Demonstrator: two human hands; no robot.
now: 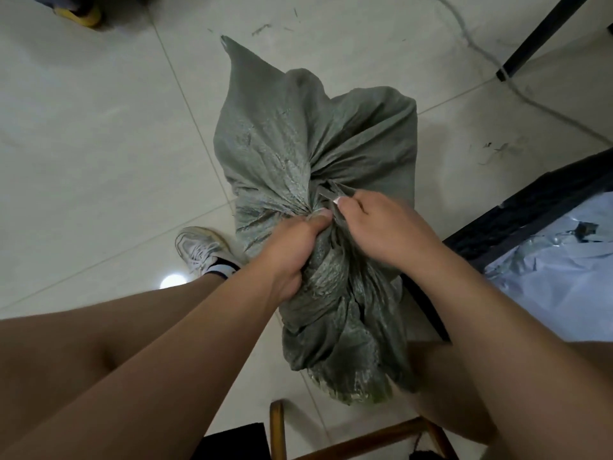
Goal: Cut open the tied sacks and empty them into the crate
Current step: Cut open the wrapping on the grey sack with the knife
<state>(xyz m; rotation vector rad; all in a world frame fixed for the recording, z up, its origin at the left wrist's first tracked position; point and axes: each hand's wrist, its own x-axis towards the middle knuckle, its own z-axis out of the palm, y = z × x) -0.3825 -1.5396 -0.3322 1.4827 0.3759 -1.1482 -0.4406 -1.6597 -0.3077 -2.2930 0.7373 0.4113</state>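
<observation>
A grey-green woven sack [285,144] stands on the tiled floor between my knees, its top gathered into a tied neck. My left hand [292,247] grips the bunched neck from the left, thumb on top. My right hand [381,224] holds a small grey blade [326,194] whose tip points into the tie at the neck. The loose end of the sack [345,353] hangs down toward me. At the right edge stands the black crate [517,220], with pale blue-white plastic packages [564,277] inside.
My left foot in a white sneaker [202,247] is beside the sack. A wooden chair frame [348,443] is under me. A black table leg [537,38] and a grey cable [497,61] lie at the upper right. Another person's yellow shoe [79,14] shows at the top left.
</observation>
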